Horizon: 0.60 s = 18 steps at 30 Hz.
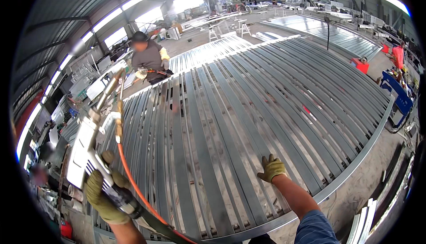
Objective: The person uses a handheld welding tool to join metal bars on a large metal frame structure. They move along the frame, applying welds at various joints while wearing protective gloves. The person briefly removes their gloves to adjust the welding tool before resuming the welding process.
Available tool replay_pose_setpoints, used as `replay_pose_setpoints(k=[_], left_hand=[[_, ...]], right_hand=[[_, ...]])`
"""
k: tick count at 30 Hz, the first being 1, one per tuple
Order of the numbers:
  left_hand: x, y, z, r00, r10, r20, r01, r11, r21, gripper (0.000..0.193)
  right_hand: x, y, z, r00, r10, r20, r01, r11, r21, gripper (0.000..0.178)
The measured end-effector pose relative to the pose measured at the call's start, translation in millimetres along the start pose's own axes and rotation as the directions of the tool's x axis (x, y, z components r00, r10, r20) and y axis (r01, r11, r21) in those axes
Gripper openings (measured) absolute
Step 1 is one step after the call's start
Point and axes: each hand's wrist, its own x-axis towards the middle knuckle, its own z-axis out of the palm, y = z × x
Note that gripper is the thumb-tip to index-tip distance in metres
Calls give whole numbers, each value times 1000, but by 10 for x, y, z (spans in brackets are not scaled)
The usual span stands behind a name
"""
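My left hand point(103, 195), in an olive work glove, is wrapped around the grip of a white handheld welding gun point(84, 148). Its metal nozzle points up and away, and an orange hose point(132, 177) runs from a brass fitting down toward my lower edge. My right hand point(271, 168), gloved the same way, lies with fingers spread on the metal slats near the close side of a large slatted steel panel point(230, 157). Many parallel grey bars make up this panel, bordered by a frame rail. The gun hangs over the panel's left part.
Across the panel at the far left, a co-worker point(150, 59) in dark clothes and gloves bends at its edge. More metal panels point(328, 28) lie at the back right. A blue machine point(396, 94) and a red box point(360, 65) stand right. Metal profiles point(361, 222) lie at the lower right.
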Motion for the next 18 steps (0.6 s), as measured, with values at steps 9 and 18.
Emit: replay_pose_setpoints(k=[9,18], left_hand=[[882,-177,85,984,-76,162,50,986,158,51],[688,-1039,-431,827,-546,135,513,831,215,53]], right_hand=[[38,268,37,996,89,-16,-82,965,249,83],[50,201,-99,995,91,41,-98,975,202,85]])
